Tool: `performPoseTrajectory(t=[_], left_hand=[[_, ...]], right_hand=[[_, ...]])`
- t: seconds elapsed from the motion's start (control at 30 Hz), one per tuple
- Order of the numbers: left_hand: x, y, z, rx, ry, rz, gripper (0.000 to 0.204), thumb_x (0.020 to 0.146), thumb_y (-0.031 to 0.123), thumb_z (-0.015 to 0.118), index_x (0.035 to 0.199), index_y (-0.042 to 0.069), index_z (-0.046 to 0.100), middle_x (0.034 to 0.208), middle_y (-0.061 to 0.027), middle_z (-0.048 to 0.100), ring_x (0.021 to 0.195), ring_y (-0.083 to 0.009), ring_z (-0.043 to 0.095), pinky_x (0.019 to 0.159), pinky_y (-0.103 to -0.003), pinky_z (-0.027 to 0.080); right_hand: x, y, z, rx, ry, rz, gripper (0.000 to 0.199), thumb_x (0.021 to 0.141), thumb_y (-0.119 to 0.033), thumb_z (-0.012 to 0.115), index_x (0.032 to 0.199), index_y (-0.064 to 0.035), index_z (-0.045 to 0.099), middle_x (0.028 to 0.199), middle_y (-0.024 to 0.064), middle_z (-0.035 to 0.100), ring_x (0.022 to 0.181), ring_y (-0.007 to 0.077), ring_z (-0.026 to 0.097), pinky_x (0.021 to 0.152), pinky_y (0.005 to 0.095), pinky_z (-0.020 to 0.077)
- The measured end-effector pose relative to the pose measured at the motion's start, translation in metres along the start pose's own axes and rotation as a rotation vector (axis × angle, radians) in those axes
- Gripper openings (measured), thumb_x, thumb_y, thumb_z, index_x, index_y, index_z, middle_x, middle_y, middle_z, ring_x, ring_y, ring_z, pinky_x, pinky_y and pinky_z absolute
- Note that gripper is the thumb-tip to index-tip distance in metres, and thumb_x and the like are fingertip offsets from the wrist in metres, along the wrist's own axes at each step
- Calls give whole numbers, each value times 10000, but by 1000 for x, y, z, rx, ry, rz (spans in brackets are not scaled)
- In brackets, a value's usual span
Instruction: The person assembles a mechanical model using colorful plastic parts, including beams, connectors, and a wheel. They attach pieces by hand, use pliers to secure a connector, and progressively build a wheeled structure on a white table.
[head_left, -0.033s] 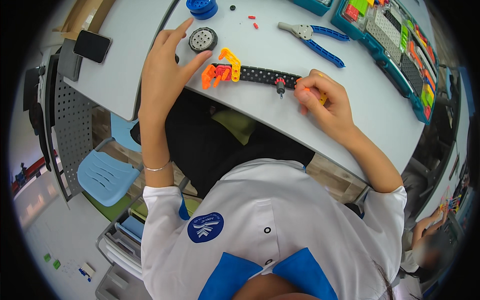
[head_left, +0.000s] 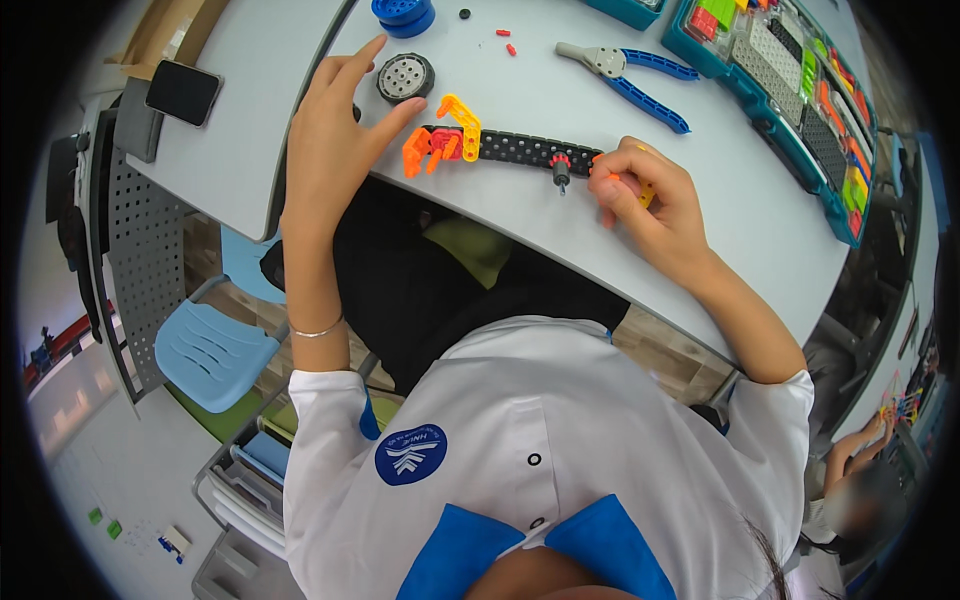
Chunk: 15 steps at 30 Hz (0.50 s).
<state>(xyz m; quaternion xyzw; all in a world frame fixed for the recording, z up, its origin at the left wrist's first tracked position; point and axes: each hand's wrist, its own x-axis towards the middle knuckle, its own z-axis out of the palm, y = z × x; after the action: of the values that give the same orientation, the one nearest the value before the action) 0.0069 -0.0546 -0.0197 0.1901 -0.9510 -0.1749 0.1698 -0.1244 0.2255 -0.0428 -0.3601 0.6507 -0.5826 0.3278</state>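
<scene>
Head view: a long black perforated plastic beam (head_left: 525, 150) lay along the near edge of the pale grey bench (head_left: 720, 190), with orange and yellow plastic brackets (head_left: 440, 140) clipped on its left end. Left hand (head_left: 330, 140) rested spread, index finger touching the brackets, steadying them. Right hand (head_left: 640, 190) was pinched on a small orange peg (head_left: 612, 176) at the beam's right end. Judgement: hold the beam flat, line the peg up square with its hole.
</scene>
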Motion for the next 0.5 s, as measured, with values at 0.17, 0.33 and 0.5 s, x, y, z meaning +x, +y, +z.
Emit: performPoseTrajectory(t=[0.17, 0.33, 0.5], left_hand=[[6, -7, 11, -101, 87, -56, 489, 754, 192, 843, 1203, 65, 694, 1052, -54, 673, 804, -135, 575, 660, -259, 439], [-28, 61, -30, -332, 131, -124, 533, 668, 175, 888, 1155, 50, 710, 1041, -38, 663, 746, -82, 549, 627, -209, 424], [-59, 111, -6, -473, -69, 15, 639, 602, 108, 905, 1208, 79, 704, 1106, -39, 623, 737, -82, 513, 560, -204, 364]], right_hand=[[5, 3, -4, 42, 6, -15, 86, 936, -74, 660, 930, 11, 655, 766, 13, 455, 645, 75, 475, 570, 239, 460], [4, 4, -4, 20, 15, -3, 91, 938, -87, 664, 934, 4, 657, 763, 7, 454, 630, 72, 486, 569, 238, 448], [3, 7, -4, 25, 9, -7, 99, 940, -96, 663, 937, 3, 657, 765, 6, 455, 625, 74, 516, 566, 241, 440]])
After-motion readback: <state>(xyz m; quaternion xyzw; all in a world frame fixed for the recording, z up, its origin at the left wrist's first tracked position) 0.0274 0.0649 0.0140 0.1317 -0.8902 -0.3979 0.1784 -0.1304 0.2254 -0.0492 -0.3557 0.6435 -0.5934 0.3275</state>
